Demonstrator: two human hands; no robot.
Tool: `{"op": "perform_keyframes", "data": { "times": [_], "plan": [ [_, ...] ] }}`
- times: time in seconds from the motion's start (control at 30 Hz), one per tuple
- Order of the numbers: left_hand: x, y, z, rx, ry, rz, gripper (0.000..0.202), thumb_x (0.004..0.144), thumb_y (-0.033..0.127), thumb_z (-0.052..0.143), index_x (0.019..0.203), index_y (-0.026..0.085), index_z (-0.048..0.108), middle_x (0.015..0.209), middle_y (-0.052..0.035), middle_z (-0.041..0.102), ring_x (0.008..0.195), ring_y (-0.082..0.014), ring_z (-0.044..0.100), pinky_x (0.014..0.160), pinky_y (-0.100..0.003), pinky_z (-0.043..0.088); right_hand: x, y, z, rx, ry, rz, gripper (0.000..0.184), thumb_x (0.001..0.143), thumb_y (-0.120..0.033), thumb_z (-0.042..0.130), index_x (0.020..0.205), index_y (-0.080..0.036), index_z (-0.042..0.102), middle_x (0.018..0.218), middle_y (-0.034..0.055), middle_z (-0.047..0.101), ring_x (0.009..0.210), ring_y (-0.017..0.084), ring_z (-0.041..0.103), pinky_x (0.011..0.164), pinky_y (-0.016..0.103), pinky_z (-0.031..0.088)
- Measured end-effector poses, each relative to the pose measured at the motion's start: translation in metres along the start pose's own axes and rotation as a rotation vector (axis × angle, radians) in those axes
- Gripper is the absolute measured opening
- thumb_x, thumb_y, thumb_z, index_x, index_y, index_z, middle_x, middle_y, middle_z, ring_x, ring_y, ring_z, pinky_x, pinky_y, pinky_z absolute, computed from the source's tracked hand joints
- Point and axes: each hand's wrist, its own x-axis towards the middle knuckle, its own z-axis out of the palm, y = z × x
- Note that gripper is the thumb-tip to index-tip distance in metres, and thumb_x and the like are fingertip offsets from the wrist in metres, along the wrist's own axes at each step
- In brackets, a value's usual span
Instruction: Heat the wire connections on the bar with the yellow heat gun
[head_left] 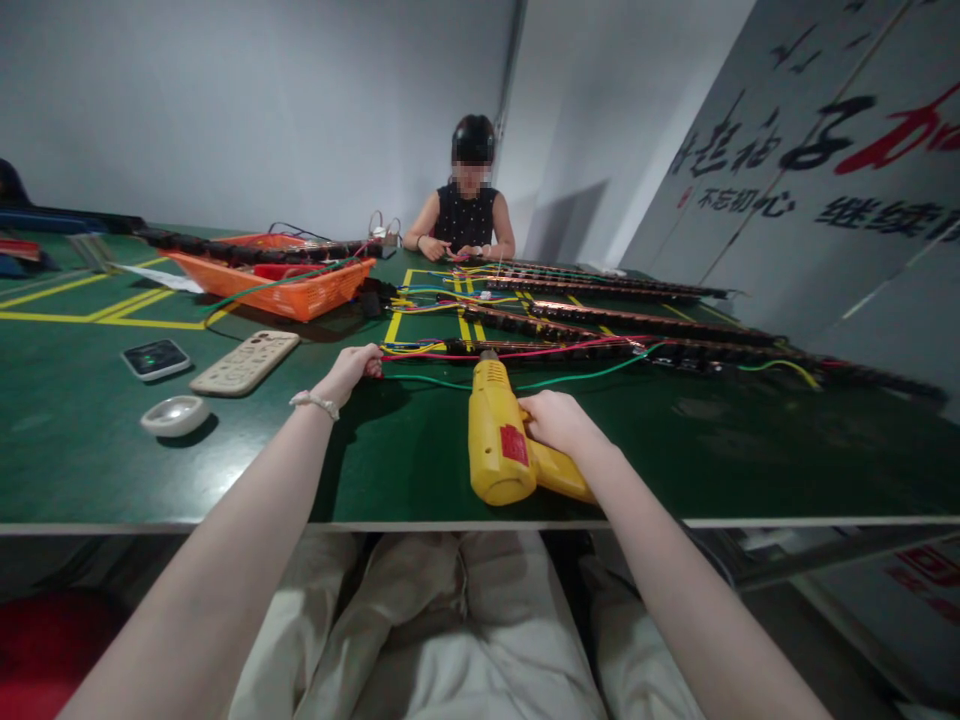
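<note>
My right hand grips the handle of a yellow electric screwdriver that lies on the green table, its tip pointing away at a long dark terminal strip. My left hand reaches forward and pinches the red and yellow wires at the left end of that strip. A beaded bracelet sits on the left wrist. Green, red and yellow wires trail along the strip to the right.
More long dark strips lie in rows farther back. An orange basket, a beige remote-like pad, a small phone-like device and a white bowl sit at left. A person sits at the far side.
</note>
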Motion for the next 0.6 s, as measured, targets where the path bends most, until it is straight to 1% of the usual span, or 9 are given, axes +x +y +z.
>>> {"op": "perform_keyframes", "data": {
  "times": [0.13, 0.3, 0.43, 0.53, 0.6],
  "plan": [
    [-0.003, 0.001, 0.0, 0.034, -0.01, 0.024, 0.028, 0.06, 0.028, 0.054, 0.042, 0.017, 0.035, 0.042, 0.0029, 0.037, 0.044, -0.0062, 0.037, 0.054, -0.022, 0.036, 0.009, -0.017, -0.001, -0.015, 0.013, -0.063, 0.027, 0.075, -0.025, 0.044, 0.091, -0.023, 0.065, 0.087, 0.006, 0.067, 0.083, 0.024, 0.062, 0.065, 0.03, 0.04],
    [-0.005, 0.001, 0.001, 0.064, -0.012, 0.049, 0.027, 0.06, 0.028, 0.054, 0.042, 0.016, 0.037, 0.042, 0.003, 0.038, 0.044, -0.006, 0.037, 0.054, -0.022, 0.036, 0.022, -0.051, -0.01, -0.014, 0.034, -0.132, 0.023, 0.074, -0.025, 0.048, 0.089, -0.021, 0.066, 0.088, 0.0073, 0.067, 0.084, 0.025, 0.062, 0.068, 0.031, 0.043],
    [-0.002, -0.001, 0.002, 0.049, -0.005, 0.038, 0.028, 0.059, 0.029, 0.055, 0.042, 0.017, 0.035, 0.041, 0.0038, 0.035, 0.044, -0.006, 0.035, 0.054, -0.022, 0.037, 0.033, -0.076, -0.016, -0.008, 0.056, -0.214, 0.021, 0.074, -0.022, 0.049, 0.087, -0.018, 0.065, 0.088, 0.0081, 0.067, 0.085, 0.024, 0.063, 0.071, 0.03, 0.043],
    [-0.002, -0.001, 0.001, 0.06, 0.02, 0.037, 0.03, 0.06, 0.03, 0.054, 0.042, 0.017, 0.034, 0.041, 0.0034, 0.034, 0.044, -0.0059, 0.033, 0.053, -0.022, 0.036, 0.038, -0.089, -0.018, 0.016, 0.074, -0.264, 0.021, 0.074, -0.021, 0.049, 0.088, -0.017, 0.065, 0.088, 0.0089, 0.067, 0.085, 0.023, 0.063, 0.072, 0.029, 0.043],
    [-0.002, 0.0, 0.0, 0.095, 0.047, 0.05, 0.03, 0.06, 0.032, 0.054, 0.042, 0.017, 0.034, 0.042, 0.0027, 0.035, 0.045, -0.0063, 0.033, 0.052, -0.022, 0.036, 0.038, -0.094, -0.019, 0.026, 0.086, -0.281, 0.021, 0.074, -0.02, 0.05, 0.087, -0.017, 0.065, 0.087, 0.0087, 0.067, 0.086, 0.024, 0.063, 0.072, 0.029, 0.043]
  ]
}}
